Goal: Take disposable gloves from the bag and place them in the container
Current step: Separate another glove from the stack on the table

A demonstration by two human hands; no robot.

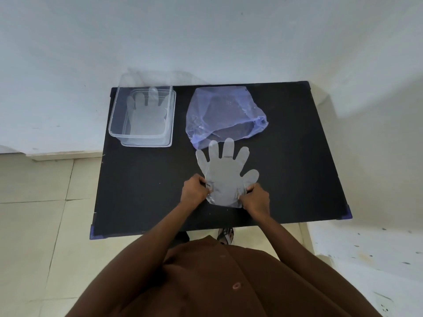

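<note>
A clear disposable glove lies flat on the black table, fingers pointing away from me. My left hand pinches the left edge of its cuff. My right hand pinches the right edge of the cuff. Just beyond the glove's fingertips lies a bluish see-through plastic bag, its open mouth facing me. At the table's far left corner stands a clear rectangular container with a glove spread flat inside it.
The table stands against a white wall. Tiled floor lies to the left, and a white paint-flecked surface sits at the right. My brown shirt fills the bottom of the view.
</note>
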